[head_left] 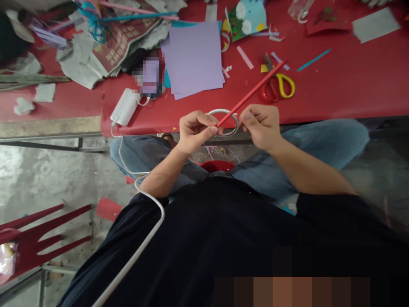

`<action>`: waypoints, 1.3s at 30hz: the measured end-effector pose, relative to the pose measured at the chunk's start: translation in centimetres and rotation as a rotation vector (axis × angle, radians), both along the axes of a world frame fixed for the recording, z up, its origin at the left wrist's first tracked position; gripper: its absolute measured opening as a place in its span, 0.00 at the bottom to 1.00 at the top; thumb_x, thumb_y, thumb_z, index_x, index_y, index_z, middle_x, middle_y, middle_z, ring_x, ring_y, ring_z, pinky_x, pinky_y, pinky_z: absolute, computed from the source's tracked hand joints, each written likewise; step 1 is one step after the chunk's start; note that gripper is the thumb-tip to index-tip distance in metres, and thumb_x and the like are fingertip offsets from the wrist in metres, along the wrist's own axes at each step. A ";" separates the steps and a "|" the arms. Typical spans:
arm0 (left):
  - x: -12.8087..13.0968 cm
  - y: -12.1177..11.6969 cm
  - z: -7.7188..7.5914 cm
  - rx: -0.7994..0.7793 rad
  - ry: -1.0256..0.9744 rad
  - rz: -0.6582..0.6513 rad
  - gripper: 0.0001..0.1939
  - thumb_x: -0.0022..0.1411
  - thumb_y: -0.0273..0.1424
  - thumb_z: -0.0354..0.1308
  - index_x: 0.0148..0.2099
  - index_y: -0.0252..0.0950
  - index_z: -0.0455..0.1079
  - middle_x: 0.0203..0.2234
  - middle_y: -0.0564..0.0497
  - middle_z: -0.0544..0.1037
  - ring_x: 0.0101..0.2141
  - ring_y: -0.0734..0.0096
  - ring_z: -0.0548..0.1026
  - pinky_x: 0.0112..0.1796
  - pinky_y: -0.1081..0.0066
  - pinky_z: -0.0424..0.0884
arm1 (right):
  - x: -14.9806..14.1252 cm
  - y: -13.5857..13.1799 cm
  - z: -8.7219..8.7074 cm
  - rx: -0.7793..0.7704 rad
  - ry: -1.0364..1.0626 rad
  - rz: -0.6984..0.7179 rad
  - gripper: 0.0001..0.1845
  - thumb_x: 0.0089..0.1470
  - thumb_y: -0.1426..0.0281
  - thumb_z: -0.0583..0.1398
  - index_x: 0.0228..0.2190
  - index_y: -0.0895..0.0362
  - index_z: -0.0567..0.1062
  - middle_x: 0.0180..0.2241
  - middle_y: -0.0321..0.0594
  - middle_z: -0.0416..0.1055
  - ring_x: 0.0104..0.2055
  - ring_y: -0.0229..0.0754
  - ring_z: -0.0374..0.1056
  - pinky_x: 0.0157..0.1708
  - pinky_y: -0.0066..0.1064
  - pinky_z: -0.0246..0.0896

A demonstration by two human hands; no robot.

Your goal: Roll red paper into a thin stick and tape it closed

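My left hand is closed in a pinch on the near end of a thin red paper stick, which slants up and to the right over the table edge. My right hand is closed too, fingers curled at the right side of a clear tape roll that sits between both hands. The stick crosses in front of the roll. Both hands hover just in front of the red table, above my knees in blue jeans.
On the table lie red-and-yellow scissors, lilac paper sheets, a white face mask, newspaper, a decorated card and paper strips. A red chair stands at the lower left. A white cable crosses my lap.
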State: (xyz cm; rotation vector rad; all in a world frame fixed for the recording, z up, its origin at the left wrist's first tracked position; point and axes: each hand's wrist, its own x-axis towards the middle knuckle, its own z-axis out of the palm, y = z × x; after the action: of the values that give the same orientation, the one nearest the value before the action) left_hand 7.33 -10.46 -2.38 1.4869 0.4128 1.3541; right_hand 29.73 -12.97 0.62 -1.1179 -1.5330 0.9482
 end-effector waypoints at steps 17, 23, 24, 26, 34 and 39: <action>-0.7 -0.3 0.8 0.505 0.423 -0.059 0.05 0.69 0.32 0.68 0.40 0.41 0.75 0.31 0.54 0.86 0.37 0.67 0.87 0.46 0.60 0.72 | 1.0 2.3 -0.9 -0.341 0.023 0.211 0.10 0.56 0.64 0.69 0.27 0.54 0.77 0.24 0.34 0.70 0.27 0.36 0.60 0.29 0.33 0.54; -0.9 -0.3 1.0 0.440 0.395 -0.140 0.06 0.65 0.26 0.71 0.40 0.39 0.77 0.34 0.51 0.87 0.37 0.68 0.86 0.47 0.61 0.72 | 0.6 2.0 -1.5 -0.267 0.042 0.206 0.07 0.57 0.65 0.66 0.30 0.54 0.78 0.30 0.36 0.78 0.32 0.40 0.69 0.36 0.35 0.63; -0.9 -0.4 1.0 0.376 0.415 -0.179 0.05 0.65 0.27 0.71 0.40 0.38 0.78 0.34 0.51 0.87 0.37 0.69 0.86 0.46 0.62 0.74 | 0.6 1.8 -1.5 -0.229 -0.004 0.202 0.07 0.57 0.65 0.66 0.30 0.54 0.78 0.29 0.36 0.77 0.32 0.40 0.68 0.36 0.35 0.62; -1.0 -0.5 0.8 0.195 0.420 -0.278 0.05 0.66 0.30 0.72 0.40 0.37 0.79 0.34 0.49 0.87 0.36 0.70 0.85 0.43 0.66 0.76 | 0.4 1.6 -1.4 -0.111 -0.137 0.205 0.07 0.58 0.65 0.66 0.29 0.53 0.77 0.29 0.35 0.76 0.32 0.40 0.67 0.37 0.36 0.61; -0.5 -0.8 0.7 -0.320 0.213 -0.560 0.12 0.63 0.33 0.78 0.38 0.32 0.79 0.31 0.46 0.87 0.33 0.69 0.87 0.39 0.72 0.81 | 0.0 1.8 -2.2 0.104 -0.368 0.438 0.07 0.61 0.66 0.63 0.32 0.54 0.78 0.31 0.36 0.77 0.35 0.41 0.69 0.44 0.38 0.58; -0.2 -1.1 0.6 -0.376 0.252 -0.592 0.17 0.61 0.38 0.79 0.38 0.31 0.79 0.31 0.44 0.87 0.33 0.69 0.87 0.37 0.73 0.80 | 0.3 1.7 -2.1 0.047 -0.402 0.502 0.08 0.63 0.66 0.62 0.32 0.54 0.77 0.37 0.40 0.77 0.41 0.46 0.69 0.47 0.39 0.60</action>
State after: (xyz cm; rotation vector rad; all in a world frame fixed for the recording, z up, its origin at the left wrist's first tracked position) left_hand 7.16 -11.57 -1.78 1.3196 0.3256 0.5885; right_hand 30.03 -11.24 -1.45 -0.9413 -2.2215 1.0471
